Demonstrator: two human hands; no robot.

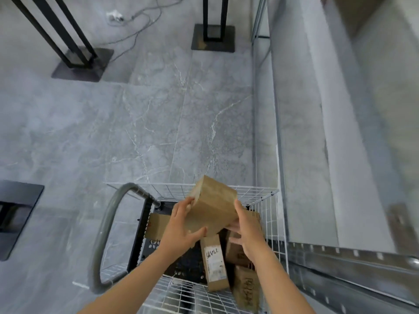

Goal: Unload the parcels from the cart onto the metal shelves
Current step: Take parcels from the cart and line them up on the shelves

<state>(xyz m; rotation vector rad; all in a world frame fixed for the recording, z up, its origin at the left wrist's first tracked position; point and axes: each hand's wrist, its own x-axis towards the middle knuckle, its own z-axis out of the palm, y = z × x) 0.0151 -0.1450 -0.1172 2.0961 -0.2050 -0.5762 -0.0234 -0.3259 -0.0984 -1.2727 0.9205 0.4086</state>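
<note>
Cart [260,193]: white wire walls on a black perforated deck, with a grey tube handle [106,225] on its left side.
Inside the cart: several brown cardboard parcels. A flat parcel [156,225] lies at the far left, a labelled parcel [214,261] lies lengthwise in the middle, a small parcel [234,252] sits just right of it, and a marked parcel [246,288] is at the near right.
Held parcel [215,205]: plain brown box, tilted, raised above the far end of the cart – clear of the parcels below.
Left hand [181,225]: clasps the held parcel's left side, fingers spread on its far-left face, thumb across the near face.
Right hand [249,227]: holds the right side, thumb up along the face, fingers reaching beneath the lower edge.
Shelves [351,264]: metal, slotted rail and upright just beside the cart's right wall.
Open room: bare grey marbled floor [136,132] left of and beyond the cart; two black stands [77,62] and loose cables [136,23] lie well apart, at the far side.
Writing: white label [213,257] on the labelled parcel bears dark handwriting – too blurred to read. The black marks on the marked parcel and the red print on the flat parcel are also illegible.
</note>
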